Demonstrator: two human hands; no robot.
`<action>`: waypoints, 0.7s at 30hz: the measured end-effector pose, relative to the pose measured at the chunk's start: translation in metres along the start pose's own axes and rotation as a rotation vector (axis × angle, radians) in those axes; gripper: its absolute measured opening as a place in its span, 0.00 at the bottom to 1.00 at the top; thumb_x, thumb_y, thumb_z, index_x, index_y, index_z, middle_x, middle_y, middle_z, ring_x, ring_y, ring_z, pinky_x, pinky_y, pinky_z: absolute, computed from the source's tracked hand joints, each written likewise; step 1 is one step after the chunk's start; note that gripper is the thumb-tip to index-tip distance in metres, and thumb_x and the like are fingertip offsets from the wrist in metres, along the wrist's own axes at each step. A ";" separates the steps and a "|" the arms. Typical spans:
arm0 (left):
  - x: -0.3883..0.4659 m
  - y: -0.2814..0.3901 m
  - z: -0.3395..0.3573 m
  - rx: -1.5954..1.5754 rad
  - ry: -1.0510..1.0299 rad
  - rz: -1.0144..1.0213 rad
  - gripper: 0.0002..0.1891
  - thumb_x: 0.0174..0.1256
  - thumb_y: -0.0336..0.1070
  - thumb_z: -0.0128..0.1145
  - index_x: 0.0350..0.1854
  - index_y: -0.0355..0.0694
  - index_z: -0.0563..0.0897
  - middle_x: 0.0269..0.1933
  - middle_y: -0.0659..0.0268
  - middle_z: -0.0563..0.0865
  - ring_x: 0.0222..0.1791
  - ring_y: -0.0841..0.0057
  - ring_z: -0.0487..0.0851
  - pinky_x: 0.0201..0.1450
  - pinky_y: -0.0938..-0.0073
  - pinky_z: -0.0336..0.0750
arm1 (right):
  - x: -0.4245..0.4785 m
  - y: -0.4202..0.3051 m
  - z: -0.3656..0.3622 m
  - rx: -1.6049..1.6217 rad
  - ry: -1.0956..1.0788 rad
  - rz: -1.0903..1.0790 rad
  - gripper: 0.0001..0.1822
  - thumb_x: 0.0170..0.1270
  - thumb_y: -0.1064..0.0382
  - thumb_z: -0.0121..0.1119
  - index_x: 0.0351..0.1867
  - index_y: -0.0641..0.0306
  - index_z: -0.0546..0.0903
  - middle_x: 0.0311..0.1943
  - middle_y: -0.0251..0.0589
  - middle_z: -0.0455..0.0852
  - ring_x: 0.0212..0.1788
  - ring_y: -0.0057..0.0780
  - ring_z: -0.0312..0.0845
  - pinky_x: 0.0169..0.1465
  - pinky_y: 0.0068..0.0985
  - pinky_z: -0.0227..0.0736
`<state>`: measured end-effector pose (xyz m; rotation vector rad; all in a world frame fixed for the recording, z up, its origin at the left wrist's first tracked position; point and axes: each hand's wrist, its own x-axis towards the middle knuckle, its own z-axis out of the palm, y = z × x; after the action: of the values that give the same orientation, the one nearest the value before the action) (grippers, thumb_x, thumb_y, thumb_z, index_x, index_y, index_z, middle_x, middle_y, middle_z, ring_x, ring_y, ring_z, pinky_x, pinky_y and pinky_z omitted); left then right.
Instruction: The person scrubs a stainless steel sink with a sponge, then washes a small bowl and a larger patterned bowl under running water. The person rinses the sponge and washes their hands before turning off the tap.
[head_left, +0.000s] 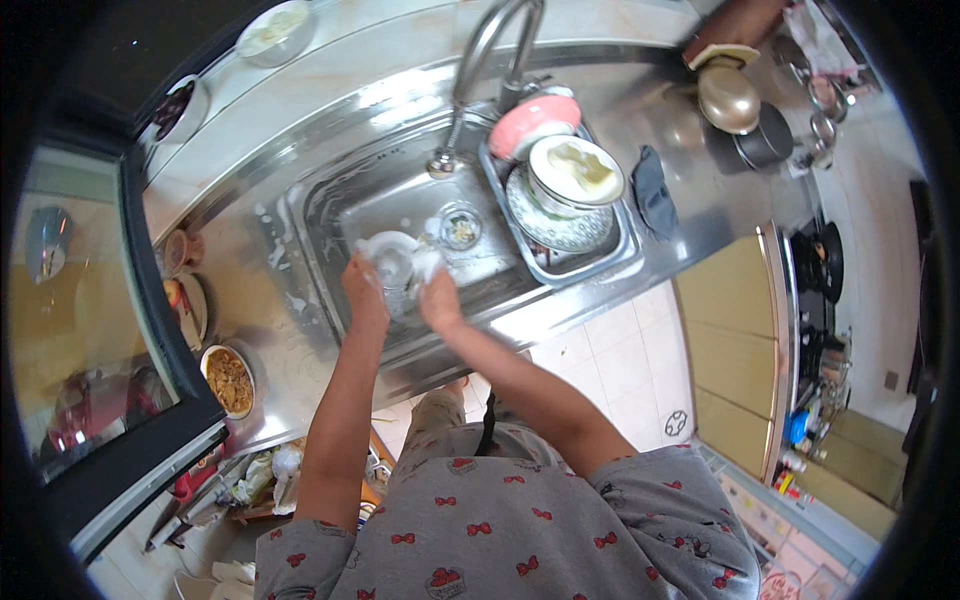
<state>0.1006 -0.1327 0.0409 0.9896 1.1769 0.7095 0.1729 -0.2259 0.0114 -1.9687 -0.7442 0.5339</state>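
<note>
Over the left part of the stainless steel sink (420, 199), my left hand (365, 289) grips the left side of a light-coloured bowl (393, 259). My right hand (439, 292) is closed on a blurred, white, foamy thing at the bowl's right side; whether it is a cloth or a sponge I cannot tell. The drain strainer (460, 226) behind my right hand has scraps in it. To the right, a metal dish basin (551, 277) holds a pink bowl (536, 124), a patterned plate (562, 225) and a white bowl (576, 176) with a pale green thing inside.
A curved faucet (480, 52) hangs its spray head over the sink. A dark cloth (654, 193) lies right of the basin. At the counter's left edge stands a bowl of food (229, 381), beside an open window frame (172, 300). Pots (729, 97) stand at the back right.
</note>
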 end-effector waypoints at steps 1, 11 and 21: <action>-0.003 0.001 0.009 -0.207 0.091 -0.045 0.19 0.72 0.46 0.40 0.44 0.35 0.78 0.36 0.65 0.82 0.36 0.76 0.80 0.41 0.74 0.74 | -0.008 -0.007 0.004 0.098 0.058 -0.002 0.13 0.57 0.68 0.51 0.43 0.73 0.75 0.39 0.62 0.78 0.44 0.58 0.73 0.49 0.44 0.66; 0.004 0.006 -0.007 0.461 -0.582 -0.187 0.20 0.71 0.48 0.43 0.48 0.35 0.76 0.42 0.69 0.80 0.40 0.81 0.77 0.43 0.78 0.71 | 0.014 0.008 -0.068 -0.191 -0.337 0.031 0.12 0.53 0.65 0.60 0.35 0.73 0.78 0.34 0.61 0.81 0.41 0.58 0.76 0.45 0.43 0.72; -0.036 -0.026 0.030 -0.124 0.028 0.097 0.17 0.71 0.45 0.43 0.40 0.35 0.77 0.35 0.67 0.79 0.34 0.81 0.74 0.40 0.78 0.69 | -0.017 0.008 0.002 0.213 0.102 0.368 0.16 0.55 0.67 0.55 0.44 0.72 0.73 0.39 0.64 0.78 0.45 0.58 0.74 0.48 0.43 0.68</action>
<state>0.1189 -0.1821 0.0345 0.9397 1.1006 0.8660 0.1621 -0.2395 0.0047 -1.9219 -0.2477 0.6937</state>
